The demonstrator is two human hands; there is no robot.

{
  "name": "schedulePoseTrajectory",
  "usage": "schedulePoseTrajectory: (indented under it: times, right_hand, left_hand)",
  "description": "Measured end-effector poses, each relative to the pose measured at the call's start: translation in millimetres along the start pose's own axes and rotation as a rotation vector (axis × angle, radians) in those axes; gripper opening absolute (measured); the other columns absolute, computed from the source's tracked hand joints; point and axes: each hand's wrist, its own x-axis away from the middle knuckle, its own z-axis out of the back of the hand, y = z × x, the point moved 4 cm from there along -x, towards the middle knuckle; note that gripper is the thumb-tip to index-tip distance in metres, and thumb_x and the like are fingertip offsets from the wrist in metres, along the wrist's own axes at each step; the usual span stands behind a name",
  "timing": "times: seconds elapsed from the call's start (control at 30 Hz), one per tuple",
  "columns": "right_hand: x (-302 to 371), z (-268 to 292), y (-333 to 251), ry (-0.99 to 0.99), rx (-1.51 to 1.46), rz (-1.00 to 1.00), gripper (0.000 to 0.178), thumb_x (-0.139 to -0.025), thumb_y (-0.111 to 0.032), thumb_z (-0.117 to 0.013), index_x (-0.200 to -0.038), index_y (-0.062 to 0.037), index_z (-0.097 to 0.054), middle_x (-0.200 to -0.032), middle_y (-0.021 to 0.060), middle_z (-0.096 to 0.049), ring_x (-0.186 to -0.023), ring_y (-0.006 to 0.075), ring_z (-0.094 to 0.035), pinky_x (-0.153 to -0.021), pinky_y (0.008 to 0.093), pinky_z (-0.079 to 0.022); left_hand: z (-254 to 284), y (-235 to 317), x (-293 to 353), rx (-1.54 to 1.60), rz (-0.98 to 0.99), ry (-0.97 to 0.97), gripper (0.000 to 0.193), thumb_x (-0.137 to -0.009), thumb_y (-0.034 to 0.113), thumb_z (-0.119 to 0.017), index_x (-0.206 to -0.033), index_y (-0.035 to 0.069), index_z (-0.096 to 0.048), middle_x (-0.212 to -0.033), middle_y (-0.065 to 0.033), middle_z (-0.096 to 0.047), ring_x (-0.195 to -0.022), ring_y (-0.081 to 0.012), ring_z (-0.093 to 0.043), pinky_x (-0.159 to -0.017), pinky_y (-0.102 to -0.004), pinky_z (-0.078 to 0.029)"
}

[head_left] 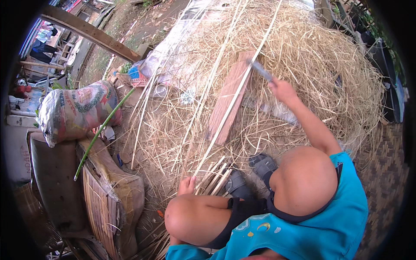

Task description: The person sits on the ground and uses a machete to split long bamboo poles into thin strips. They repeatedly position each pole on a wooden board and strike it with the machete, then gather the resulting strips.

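Note:
My left hand (187, 185), beside my bent left knee, is closed round the near end of a long, pale bamboo strip (238, 89). The strip runs away from me across a weathered wooden board (224, 104) and on over the pile of shavings. In my raised right hand (284, 92) is a knife (261, 70), its fingers wrapped round the handle. The blade looks blurred; its tip is at the strip near the board's far end, though whether they touch I cannot tell.
A big heap of curly bamboo shavings (320, 56) spreads ahead and right. At left lie a stuffed sack (78, 108), a green bamboo stick (104, 125) and a worn wooden seat (102, 203). More strips (216, 180) rest by my sandals (238, 184). Woven matting (388, 173) covers the right side.

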Motion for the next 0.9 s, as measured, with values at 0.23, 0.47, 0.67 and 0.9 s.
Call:
schedulePoseTrajectory:
  times: [0.23,0.47,0.67,0.9]
  right_hand:
    - [87.7,-42.9,-61.0,-0.166,-0.055,0.347,0.041,-0.104,-0.039,-0.049,-0.139,-0.0167,-0.054,-0.092,0.0203,-0.07,-0.084,0.0369,-0.071,-0.078,0.0494,-0.058]
    - [24.7,-14.7,-8.6,-0.091,-0.065,0.018,0.034,-0.106,-0.039,-0.047,-0.128,-0.0155,-0.057,-0.089,0.0192,-0.069,-0.084,0.0359,-0.07,-0.073,0.0509,-0.057]
    - [152.8,-80.7,-111.2,-0.405,-0.023,0.611,0.052,-0.103,-0.047,-0.049,-0.144,-0.0152,-0.049,-0.107,0.0232,-0.069,-0.096,0.0409,-0.069,-0.086,0.053,-0.057]
    - [15.0,-13.0,-20.9,-0.004,0.046,0.207,0.041,-0.105,-0.042,-0.048,-0.133,-0.0138,-0.056,-0.09,0.0199,-0.07,-0.079,0.0335,-0.072,-0.07,0.0467,-0.06]
  left_hand:
    - [-24.9,96.1,-51.8,-0.238,-0.193,0.041,0.043,-0.103,0.043,-0.049,-0.098,0.002,-0.059,-0.077,-0.0293,-0.066,-0.073,-0.0496,-0.064,-0.067,-0.0549,-0.049]
    - [-16.1,26.1,-4.6,-0.464,-0.035,0.035,0.042,-0.106,0.04,-0.039,-0.098,0.003,-0.056,-0.074,-0.0318,-0.065,-0.073,-0.0538,-0.063,-0.069,-0.0647,-0.048]
    - [-42.5,87.8,-87.4,-0.008,-0.018,-0.076,0.049,-0.107,0.041,-0.04,-0.09,0.002,-0.065,-0.084,-0.0303,-0.066,-0.084,-0.0522,-0.062,-0.075,-0.0616,-0.046]
    - [1.8,9.1,7.7,-0.367,0.054,0.0,0.052,-0.107,0.042,-0.039,-0.089,0.002,-0.067,-0.081,-0.0302,-0.065,-0.081,-0.0501,-0.064,-0.073,-0.0596,-0.046]
